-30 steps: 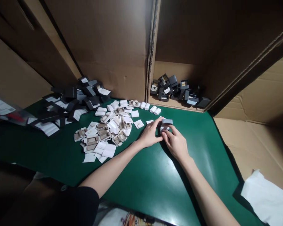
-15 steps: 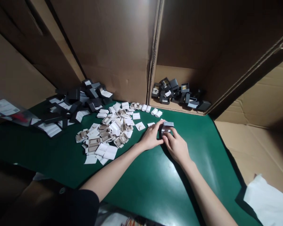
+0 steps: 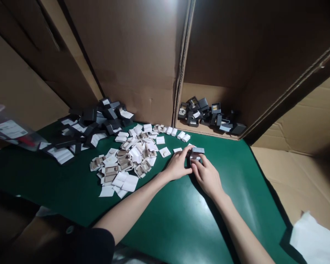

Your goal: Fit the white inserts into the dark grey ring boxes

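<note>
Between my hands is a small dark box (image 3: pixel 198 150) with its lid raised and a whitish lining showing inside. My left hand (image 3: pixel 178 164) grips the box from the left, thumb low and fingers bent round its far side. The fingers of my right hand (image 3: pixel 208 175) are curled together at the front and right of the same box, with fingertips at its opening. Whatever those fingertips press on inside is hidden. Just behind the left fingers lie white cards (image 3: pixel 165 151) with small pieces on them.
Left of my hands spreads a heap of white and grey-brown paper inserts (image 3: pixel 125 161). Behind it are piled black boxes (image 3: pixel 90 121). A cardboard carton (image 3: pixel 181 69) on its side holds more small black boxes (image 3: pixel 216 115). A clear plastic container (image 3: pixel 15 130) stands far left; white paper (image 3: pixel 316 238) lies right.
The view has tilted slightly, so everything sits a little lower in the picture. Both hands stay at the small box, with only a slight shift of the right fingers at its opening.
</note>
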`<state>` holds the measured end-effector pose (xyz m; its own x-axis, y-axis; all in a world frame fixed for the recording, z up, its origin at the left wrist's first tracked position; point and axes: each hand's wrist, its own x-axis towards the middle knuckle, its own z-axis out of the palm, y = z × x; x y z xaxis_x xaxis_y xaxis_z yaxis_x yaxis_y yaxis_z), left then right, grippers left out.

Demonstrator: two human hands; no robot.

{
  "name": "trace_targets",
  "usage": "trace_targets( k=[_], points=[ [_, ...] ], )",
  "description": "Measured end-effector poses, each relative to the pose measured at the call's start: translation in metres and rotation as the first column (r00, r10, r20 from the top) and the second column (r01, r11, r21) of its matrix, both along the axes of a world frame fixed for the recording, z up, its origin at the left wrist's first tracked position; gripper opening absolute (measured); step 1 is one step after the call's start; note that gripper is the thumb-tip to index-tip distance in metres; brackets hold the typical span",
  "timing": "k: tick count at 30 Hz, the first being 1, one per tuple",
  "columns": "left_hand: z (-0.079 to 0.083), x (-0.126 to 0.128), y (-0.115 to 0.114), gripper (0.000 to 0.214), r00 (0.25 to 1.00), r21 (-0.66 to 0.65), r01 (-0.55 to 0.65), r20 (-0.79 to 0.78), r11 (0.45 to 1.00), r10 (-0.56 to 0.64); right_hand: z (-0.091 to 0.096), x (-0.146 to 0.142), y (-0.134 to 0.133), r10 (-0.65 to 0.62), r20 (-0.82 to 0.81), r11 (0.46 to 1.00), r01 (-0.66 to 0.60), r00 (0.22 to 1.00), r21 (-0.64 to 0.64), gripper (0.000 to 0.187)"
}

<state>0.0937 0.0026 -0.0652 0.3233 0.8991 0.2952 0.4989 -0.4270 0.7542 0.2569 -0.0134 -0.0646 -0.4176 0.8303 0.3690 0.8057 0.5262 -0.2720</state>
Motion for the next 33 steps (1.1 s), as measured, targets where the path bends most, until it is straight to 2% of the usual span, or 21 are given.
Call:
trace_targets(
  k=[5,10,15,18,24,28,31,33],
  points=[
    [0.002,-0.001,-0.001,0.081,1.0,0.009,0.018,0.008,1.0,-0.018,-0.004,0.0,0.001,0.006,-0.017,1.0,-0.006,1.0,-0.009,0.033],
    [0.001,0.0,-0.005,0.084,0.998,0.024,-0.019,-0.067,1.0,0.02,-0.006,0.002,0.001,0.025,-0.047,0.999,-0.026,0.999,-0.019,0.033],
    [-0.003,0.005,-0.012,0.089,0.986,0.132,-0.081,-0.133,0.988,0.099,-0.009,0.003,0.001,0.023,-0.054,1.0,-0.024,0.998,-0.007,0.034],
    [-0.002,-0.001,-0.023,0.085,0.975,0.208,-0.098,-0.177,0.973,0.136,-0.013,0.004,0.0,0.02,-0.05,1.0,-0.019,0.999,0.008,0.034],
    [0.01,-0.04,-0.048,0.071,0.923,0.221,0.145,-0.381,0.964,-0.051,-0.018,0.007,-0.002,0.05,-0.07,0.997,-0.046,0.996,0.054,0.028],
    [0.014,-0.07,-0.06,0.053,0.859,0.24,0.314,-0.483,0.919,-0.168,-0.015,0.006,-0.009,0.067,-0.148,0.997,-0.059,0.987,0.059,0.025],
    [0.012,-0.093,-0.069,0.043,0.811,0.23,0.419,-0.53,0.878,-0.248,-0.016,0.003,-0.033,-0.051,-0.177,0.994,0.067,0.983,0.09,0.036],
    [0.009,-0.106,-0.072,0.042,0.794,0.225,0.458,-0.538,0.86,-0.282,-0.021,0.0,-0.063,-0.139,-0.152,0.983,0.155,0.979,0.102,0.045]
  ],
)
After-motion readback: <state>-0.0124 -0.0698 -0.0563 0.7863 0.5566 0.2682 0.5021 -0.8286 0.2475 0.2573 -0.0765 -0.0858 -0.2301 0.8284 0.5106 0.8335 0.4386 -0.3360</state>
